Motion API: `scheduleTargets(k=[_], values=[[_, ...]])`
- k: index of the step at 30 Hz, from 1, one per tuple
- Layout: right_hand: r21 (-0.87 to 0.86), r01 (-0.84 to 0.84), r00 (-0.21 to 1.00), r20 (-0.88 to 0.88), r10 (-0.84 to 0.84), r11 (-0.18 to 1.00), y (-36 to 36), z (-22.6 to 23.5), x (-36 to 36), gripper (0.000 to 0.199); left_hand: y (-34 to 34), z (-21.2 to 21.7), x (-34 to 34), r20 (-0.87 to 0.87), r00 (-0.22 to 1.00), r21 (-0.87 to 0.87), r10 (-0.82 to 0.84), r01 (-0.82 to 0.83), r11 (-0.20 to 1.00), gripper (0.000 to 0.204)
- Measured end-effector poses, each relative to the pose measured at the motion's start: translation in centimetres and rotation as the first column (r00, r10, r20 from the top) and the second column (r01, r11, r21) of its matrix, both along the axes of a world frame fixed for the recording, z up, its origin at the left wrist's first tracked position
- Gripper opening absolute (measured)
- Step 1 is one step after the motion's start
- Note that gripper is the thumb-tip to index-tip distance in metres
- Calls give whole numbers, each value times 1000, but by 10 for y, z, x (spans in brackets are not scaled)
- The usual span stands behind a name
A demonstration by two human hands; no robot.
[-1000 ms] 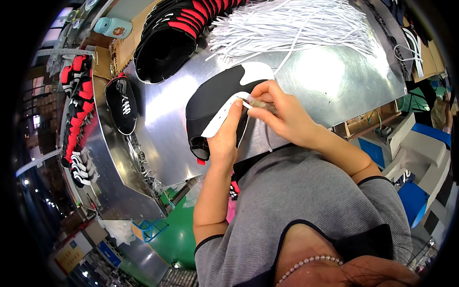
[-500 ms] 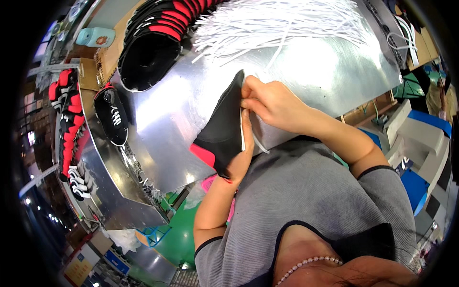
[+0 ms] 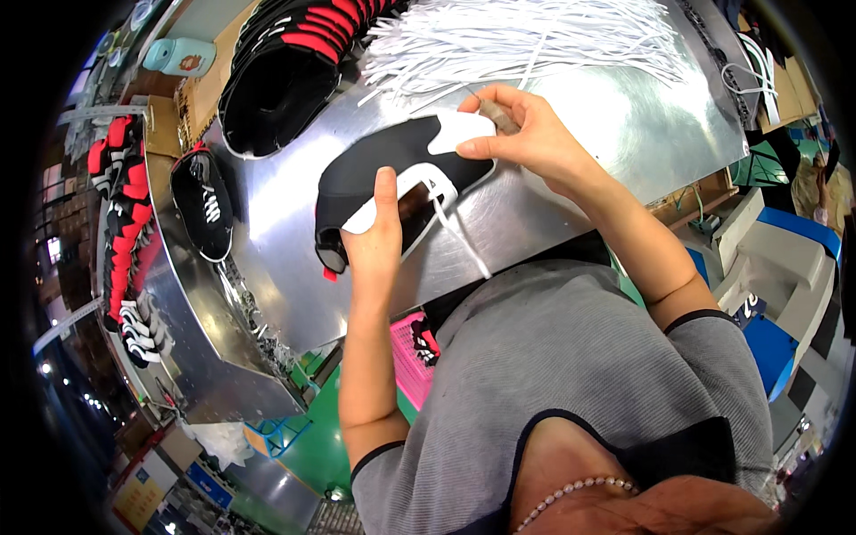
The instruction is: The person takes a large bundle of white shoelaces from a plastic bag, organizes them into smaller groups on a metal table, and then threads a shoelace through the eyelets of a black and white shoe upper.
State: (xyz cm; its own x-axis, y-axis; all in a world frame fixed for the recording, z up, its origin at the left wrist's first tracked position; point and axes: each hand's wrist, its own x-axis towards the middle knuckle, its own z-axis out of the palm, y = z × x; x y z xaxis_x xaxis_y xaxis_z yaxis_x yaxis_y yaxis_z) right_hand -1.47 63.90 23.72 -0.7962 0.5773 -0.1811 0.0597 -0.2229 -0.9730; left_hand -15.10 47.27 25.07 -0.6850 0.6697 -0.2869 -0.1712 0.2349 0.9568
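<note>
A black and white shoe upper [image 3: 361, 172] is held tilted just over the metal table. My left hand [image 3: 379, 236] grips its near left end, thumb laid over the white edge of the opening. At the far right end my right hand [image 3: 530, 134] is closed, its thumb pressed on the white part of the upper. A small brownish piece [image 3: 499, 116] shows among the right fingers; I cannot make out what it is. From the opening a white shoelace [image 3: 462, 238] hangs down toward the table's near edge.
White laces [image 3: 526, 45] lie in a big heap at the back of the metal table [image 3: 276, 303]. Left of them stands a row of black and red uppers [image 3: 281, 98]. A laced shoe [image 3: 203, 205] and a light blue bottle [image 3: 178, 56] are farther left. Below is a pink basket [image 3: 410, 370].
The upper has turned from edge-on to lying flatter, showing its opening and white parts. My left hand has moved up and left; my right hand has shifted to the upper's far right end.
</note>
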Motion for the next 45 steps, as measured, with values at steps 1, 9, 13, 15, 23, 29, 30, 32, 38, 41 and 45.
scheduleTargets(k=[1,9,13,15,23,29,30,32,38,41,45], values=[[-4,34,999,-16,-34,999,-1,-2,-6,39,-4,-11,-7,-53,996,-25,-68,67,997,36],[165,268,963,-76,-259,949,6,-26,-6,20,-21,3,-2,-799,384,-412,-463,211,886,23],[-70,-284,953,88,289,956,-26,-18,5,24,-18,-4,6,-901,309,-260,-304,175,950,15],[-332,-394,918,-89,387,857,-30,-19,0,31,-11,2,8,-927,281,-195,-250,210,958,16],[-472,-546,836,-368,407,692,-30,-25,6,35,-13,36,11,-924,271,-214,-271,222,951,15],[-573,-553,833,-391,391,606,-41,-13,24,23,-10,48,14,-939,254,-188,-230,180,966,15],[-610,-543,840,-397,370,577,-45,-10,29,21,-11,51,11,-943,252,-182,-218,159,970,15],[-532,-518,847,-210,489,670,-44,7,57,21,-13,58,5,-949,257,-155,-184,129,980,15],[222,-552,805,396,442,804,-50,11,144,19,-11,81,-2,-861,499,-67,-96,77,995,16],[408,-547,829,386,405,731,-42,8,157,20,-10,64,6,-828,443,-291,-345,188,938,16],[283,-249,966,4,258,926,-39,5,106,16,-17,12,19,-664,421,-538,-618,305,786,20]])
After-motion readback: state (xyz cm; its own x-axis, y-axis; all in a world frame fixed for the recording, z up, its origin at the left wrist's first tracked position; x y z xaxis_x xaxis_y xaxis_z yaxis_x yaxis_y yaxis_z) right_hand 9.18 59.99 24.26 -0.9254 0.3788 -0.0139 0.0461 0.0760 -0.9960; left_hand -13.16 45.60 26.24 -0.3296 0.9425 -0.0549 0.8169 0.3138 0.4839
